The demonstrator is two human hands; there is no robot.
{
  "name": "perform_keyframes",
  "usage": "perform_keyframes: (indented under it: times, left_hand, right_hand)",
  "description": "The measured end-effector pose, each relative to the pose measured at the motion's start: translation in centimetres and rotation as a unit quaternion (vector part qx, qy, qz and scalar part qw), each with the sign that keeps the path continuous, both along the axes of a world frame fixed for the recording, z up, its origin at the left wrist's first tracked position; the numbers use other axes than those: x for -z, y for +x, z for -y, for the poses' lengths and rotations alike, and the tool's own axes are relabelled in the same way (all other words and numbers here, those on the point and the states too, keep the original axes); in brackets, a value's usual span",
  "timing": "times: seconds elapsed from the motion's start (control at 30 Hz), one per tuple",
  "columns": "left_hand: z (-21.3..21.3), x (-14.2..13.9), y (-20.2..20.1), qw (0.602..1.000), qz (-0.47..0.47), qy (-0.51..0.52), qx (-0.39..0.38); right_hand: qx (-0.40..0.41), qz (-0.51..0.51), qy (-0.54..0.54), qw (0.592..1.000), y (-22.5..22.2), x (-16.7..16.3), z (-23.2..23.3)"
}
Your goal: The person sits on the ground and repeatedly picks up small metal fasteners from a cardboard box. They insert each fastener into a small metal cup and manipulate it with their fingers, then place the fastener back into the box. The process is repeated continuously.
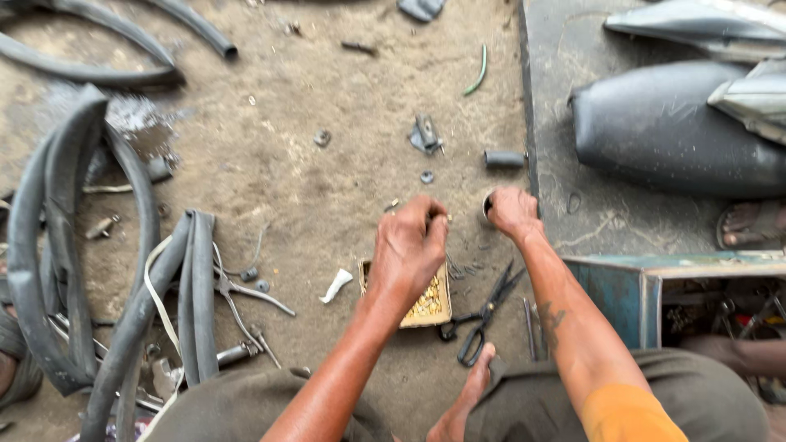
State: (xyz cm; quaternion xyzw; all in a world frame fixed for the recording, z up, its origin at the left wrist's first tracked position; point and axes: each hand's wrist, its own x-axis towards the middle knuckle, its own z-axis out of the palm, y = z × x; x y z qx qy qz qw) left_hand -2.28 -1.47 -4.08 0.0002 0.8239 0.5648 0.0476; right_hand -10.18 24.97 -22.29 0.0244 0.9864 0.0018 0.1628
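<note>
Far left on the dirt floor lie slack black inner tubes [57, 245], looped and folded, with another tube [192, 286] draped nearer the middle. Just right of that, a pair of pliers [246, 290] rests on the ground, and a small white scrap [336, 285] lies beside it.

Near the middle sits a small open cardboard box [430, 307], flat on the floor, holding a heap of tiny brass-coloured pieces; what they are is too small to tell. The left hand [409, 250] hovers right over the box and hides its far left corner. Its fingertips are pinched together on something very small, which cannot be made out.

Just right of the box lie black-handled scissors [487, 315], blades pointing away, handles close to the person's bare foot [467, 401]. Farther off, scraps of rubber and a short black tube piece [503, 159] are scattered on the ground.

The right hand [512, 213] is clenched around a small round dark object [488, 205], of which only a rim shows at the left of the fist, held low over the floor at the edge of a concrete slab [565, 123].

To the right stands an open blue metal toolbox [622, 286], cluttered with tools inside. Beyond it on the slab rests a black motorcycle seat [671, 131], and another person's sandalled foot [749, 225] shows at the far right.
</note>
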Motion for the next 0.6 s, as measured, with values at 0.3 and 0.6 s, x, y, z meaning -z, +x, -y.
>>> perform_keyframes:
  times: [0.3, 0.6]
  left_hand:
    - [-1.2, 0.3, -0.2, 0.998, 0.022, 0.054, -0.007]
    - [-2.1, 3.4, -2.1, 0.980, 0.084, 0.175, -0.039]
  right_hand:
    - [-0.064, 0.015, 0.024, 0.998, 0.1, -2.2, 0.4]
    - [-0.041, -0.042, -0.081, 0.995, 0.8, -7.1, -1.0]
